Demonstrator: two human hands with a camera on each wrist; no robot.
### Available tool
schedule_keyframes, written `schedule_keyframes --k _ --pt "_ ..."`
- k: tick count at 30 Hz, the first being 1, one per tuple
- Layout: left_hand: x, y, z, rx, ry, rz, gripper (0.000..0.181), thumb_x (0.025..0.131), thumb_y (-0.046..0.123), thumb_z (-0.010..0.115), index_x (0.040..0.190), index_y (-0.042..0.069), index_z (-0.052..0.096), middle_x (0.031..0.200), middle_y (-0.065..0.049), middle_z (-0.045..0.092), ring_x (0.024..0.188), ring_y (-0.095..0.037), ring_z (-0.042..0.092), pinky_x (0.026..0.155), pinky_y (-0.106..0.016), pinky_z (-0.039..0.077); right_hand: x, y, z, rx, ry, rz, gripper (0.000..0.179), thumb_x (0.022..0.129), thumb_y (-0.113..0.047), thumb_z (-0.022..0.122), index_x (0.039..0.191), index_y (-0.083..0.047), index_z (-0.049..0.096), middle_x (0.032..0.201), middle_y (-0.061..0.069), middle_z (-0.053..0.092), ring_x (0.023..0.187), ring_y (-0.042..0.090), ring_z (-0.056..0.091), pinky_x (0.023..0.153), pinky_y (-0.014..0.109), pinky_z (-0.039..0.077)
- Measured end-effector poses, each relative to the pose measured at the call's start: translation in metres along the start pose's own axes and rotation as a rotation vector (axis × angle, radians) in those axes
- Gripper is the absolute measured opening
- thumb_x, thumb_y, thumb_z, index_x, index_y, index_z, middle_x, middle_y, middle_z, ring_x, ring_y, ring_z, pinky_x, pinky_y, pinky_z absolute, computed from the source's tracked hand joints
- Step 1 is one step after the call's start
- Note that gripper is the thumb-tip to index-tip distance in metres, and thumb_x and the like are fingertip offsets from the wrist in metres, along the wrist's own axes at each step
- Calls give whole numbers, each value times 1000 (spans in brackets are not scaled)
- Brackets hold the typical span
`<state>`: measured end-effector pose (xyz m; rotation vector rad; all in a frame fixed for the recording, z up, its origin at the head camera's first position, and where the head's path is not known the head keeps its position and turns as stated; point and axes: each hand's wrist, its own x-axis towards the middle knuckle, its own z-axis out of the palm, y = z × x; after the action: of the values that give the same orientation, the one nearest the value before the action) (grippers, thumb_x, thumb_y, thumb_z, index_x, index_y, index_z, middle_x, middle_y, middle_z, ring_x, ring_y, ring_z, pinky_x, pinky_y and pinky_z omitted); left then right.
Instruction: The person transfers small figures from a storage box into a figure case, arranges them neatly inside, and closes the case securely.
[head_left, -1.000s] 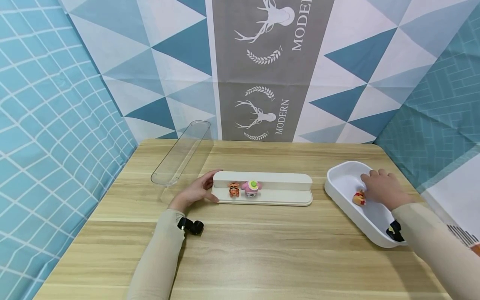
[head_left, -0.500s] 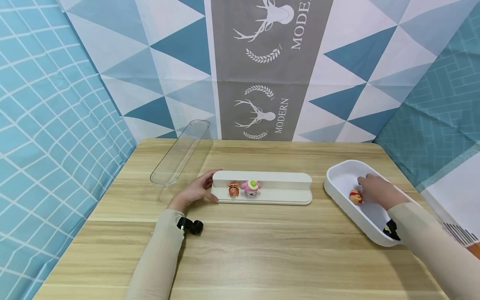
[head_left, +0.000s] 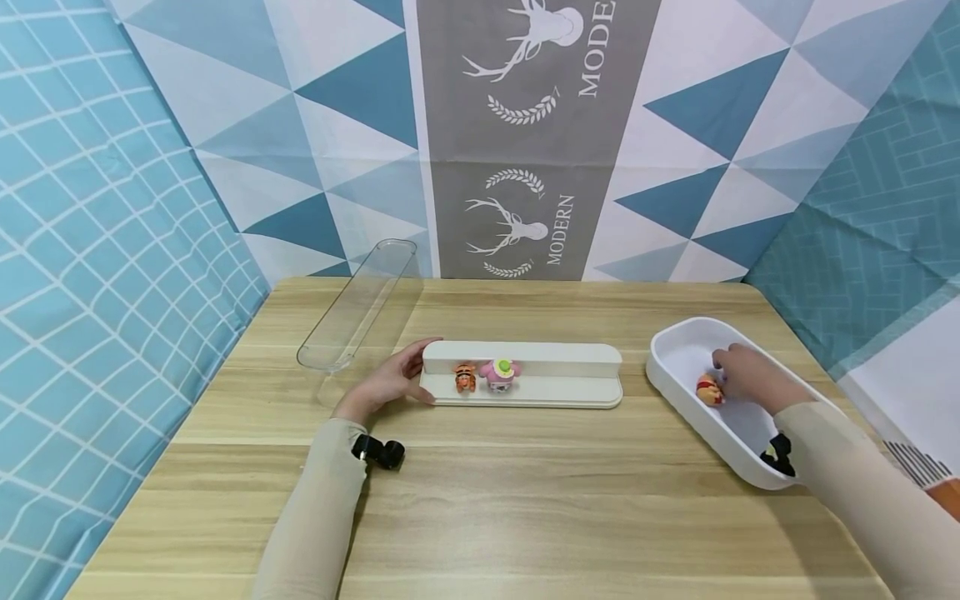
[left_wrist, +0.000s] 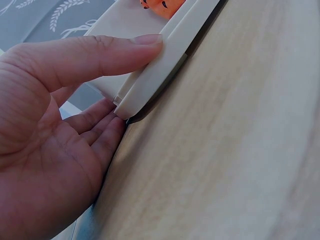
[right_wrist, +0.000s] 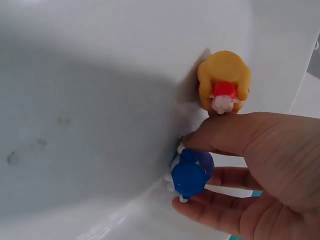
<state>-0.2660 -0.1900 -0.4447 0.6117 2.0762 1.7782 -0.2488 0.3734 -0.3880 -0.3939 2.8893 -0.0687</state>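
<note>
Picking seems in progress: a blue figure (right_wrist: 189,180) is pinched by the right hand (right_wrist: 272,167), the stand (head_left: 566,390) held by the left hand (head_left: 390,379), careful lifting probably required.

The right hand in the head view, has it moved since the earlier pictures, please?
Yes, slightly: against the far rim of the white bin, the right hand has shifted left and downward in the picture.
</note>
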Motion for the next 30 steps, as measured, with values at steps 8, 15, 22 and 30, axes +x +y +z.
schedule_keyframes --k 8,15,22,30 --pt "-1 -1 0 0 -3 -3 103 66 -23 74 154 -3 24 151 -27 35 142 -39 30 120 -44 20 0 10 1 115 10 -12 13 81 -2 73 83 4 63 74 7 58 68 23 51 62 36 49" --pt "-1 -2 1 -5 -3 -10 103 66 -24 74 154 -3 25 152 -27 34 143 -40 28 120 -44 19 -4 16 1 283 -10 11 12 84 -7 71 87 2 66 76 3 60 69 20 53 60 31 47" --pt "0 -1 1 -5 1 1 102 66 -23 74 154 -3 26 151 -27 36 142 -39 30 120 -44 20 -8 23 -7 416 9 87 26 91 -16 69 105 5 67 88 6 66 79 23 55 65 31 48" --pt "0 1 0 5 5 -6 103 66 -23 75 154 -1 27 150 -26 37 142 -39 31 119 -45 21 -16 23 -14 547 45 77 40 96 -23 66 119 8 63 102 10 68 87 23 59 73 31 53"
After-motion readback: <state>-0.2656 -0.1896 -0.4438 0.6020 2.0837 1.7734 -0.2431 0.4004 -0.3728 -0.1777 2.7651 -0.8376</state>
